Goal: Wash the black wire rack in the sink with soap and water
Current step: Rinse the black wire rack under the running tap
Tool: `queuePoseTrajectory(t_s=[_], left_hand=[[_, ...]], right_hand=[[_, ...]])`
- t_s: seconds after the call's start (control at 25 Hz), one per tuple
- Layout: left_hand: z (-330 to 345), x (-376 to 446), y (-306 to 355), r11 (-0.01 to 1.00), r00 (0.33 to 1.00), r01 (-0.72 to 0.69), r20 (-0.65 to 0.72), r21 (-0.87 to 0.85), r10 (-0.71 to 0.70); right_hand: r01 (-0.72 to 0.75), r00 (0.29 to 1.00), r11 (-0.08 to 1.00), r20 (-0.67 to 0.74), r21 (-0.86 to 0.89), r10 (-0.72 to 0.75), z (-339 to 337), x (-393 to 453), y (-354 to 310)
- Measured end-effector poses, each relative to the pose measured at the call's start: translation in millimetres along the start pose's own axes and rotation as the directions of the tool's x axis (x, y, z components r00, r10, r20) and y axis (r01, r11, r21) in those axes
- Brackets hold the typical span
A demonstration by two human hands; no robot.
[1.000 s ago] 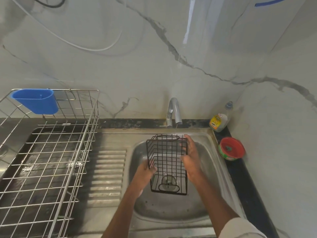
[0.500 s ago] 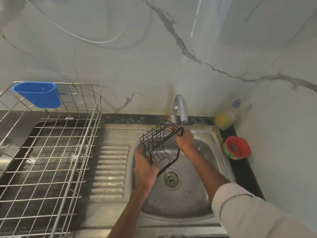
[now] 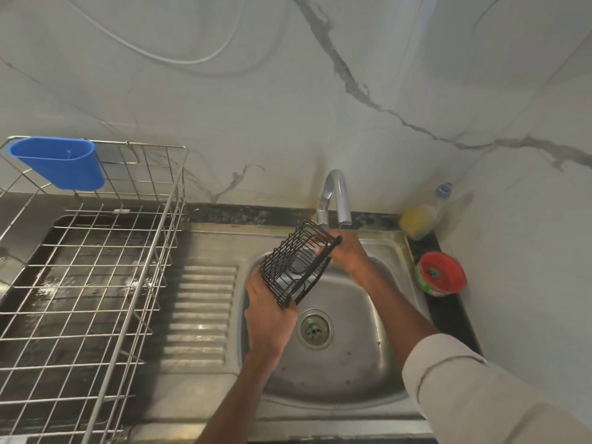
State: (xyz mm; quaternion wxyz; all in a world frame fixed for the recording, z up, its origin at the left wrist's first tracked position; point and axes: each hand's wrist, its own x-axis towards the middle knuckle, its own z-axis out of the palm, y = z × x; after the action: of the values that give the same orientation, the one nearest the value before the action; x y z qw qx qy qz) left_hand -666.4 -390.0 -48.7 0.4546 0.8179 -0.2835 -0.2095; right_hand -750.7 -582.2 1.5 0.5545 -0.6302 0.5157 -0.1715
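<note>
Both hands grasp the black wire rack point(image 3: 298, 262), tilted above the sink point(image 3: 368, 373) below the tap point(image 3: 333, 197): the left hand point(image 3: 269, 312) grips its lower near corner, the right hand point(image 3: 347, 254) its upper far edge.

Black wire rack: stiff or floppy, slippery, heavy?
The black wire rack probably is stiff: held tilted by left hand and right hand, no visible sag. Likely light, mostly open mesh. Possibly slippery if wet.
</note>
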Motion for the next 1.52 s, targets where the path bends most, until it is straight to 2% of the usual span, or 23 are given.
queuePoseTrajectory(t_s=[0.2,0.32,0.52,0.68,0.72,0.76,0.84,0.92,1.04,1.08,1.16,1.24,1.32,1.36,1.44,1.48,1.52], left_hand=[[-3,11,5,0.996,0.994,-0.087,0.067,-0.028,0.088],[2,20,14,0.996,0.978,-0.086,0.191,0.026,0.079],[18,55,35,0.991,0.923,-0.067,0.384,0.12,0.016],[44,85,41,0.995,0.854,-0.092,0.517,0.045,0.055],[49,92,38,0.999,0.827,-0.03,0.561,-0.032,0.043],[53,98,36,0.983,0.803,0.11,0.596,-0.148,0.0],[55,104,35,0.869,0.784,0.385,0.607,-0.311,-0.131],[56,107,40,0.723,0.765,0.544,0.605,-0.427,-0.218],[58,120,59,0.5,0.759,0.625,0.616,-0.599,-0.21],[59,127,65,0.45,0.762,0.63,0.616,-0.633,-0.2],[62,131,76,0.412,0.772,0.626,0.6,-0.662,-0.21],[71,123,80,0.524,0.821,0.545,0.543,-0.655,-0.175],[78,111,81,0.714,0.849,0.389,0.527,-0.582,-0.033],[80,111,80,0.797,0.832,0.308,0.553,-0.519,0.039],[73,119,78,0.899,0.772,0.194,0.627,-0.393,0.107],[66,122,76,0.929,0.771,0.143,0.627,-0.341,0.111],[60,121,73,0.95,0.802,0.116,0.592,-0.289,0.082]], right_hand=[[-0.02,1.0,1.0,-0.024,0.003,0.02,-22,-32,30],[-0.01,0.999,0.999,-0.046,0.047,0.012,-34,-56,48],[-0.024,1.0,0.994,0.019,0.105,0.022,-54,-76,74],[-0.015,0.977,0.986,-0.208,0.164,0.05,-50,-88,81],[-0.002,0.956,0.982,-0.289,0.188,0.057,-47,-92,78],[0.015,0.926,0.98,-0.373,0.196,0.061,-44,-95,79],[0.033,0.858,0.983,-0.51,0.181,0.065,-39,-105,78],[0.021,0.808,0.989,-0.585,0.149,0.071,-31,-111,84],[0.007,0.782,0.986,-0.615,0.168,0.1,-21,-113,99],[0.004,0.786,0.982,-0.608,0.188,0.113,-20,-113,102],[-0.001,0.803,0.976,-0.581,0.22,0.131,-21,-115,105],[-0.014,0.819,0.972,-0.554,0.236,0.147,-23,-118,107],[-0.022,0.826,0.974,-0.544,0.227,0.145,-21,-120,110],[-0.035,0.826,0.973,-0.542,0.228,0.157,-21,-121,111],[-0.049,0.827,0.975,-0.538,0.216,0.161,-22,-122,113],[-0.05,0.826,0.978,-0.542,0.2,0.153,-24,-125,114],[-0.043,0.819,0.985,-0.559,0.166,0.13,-25,-127,115]])
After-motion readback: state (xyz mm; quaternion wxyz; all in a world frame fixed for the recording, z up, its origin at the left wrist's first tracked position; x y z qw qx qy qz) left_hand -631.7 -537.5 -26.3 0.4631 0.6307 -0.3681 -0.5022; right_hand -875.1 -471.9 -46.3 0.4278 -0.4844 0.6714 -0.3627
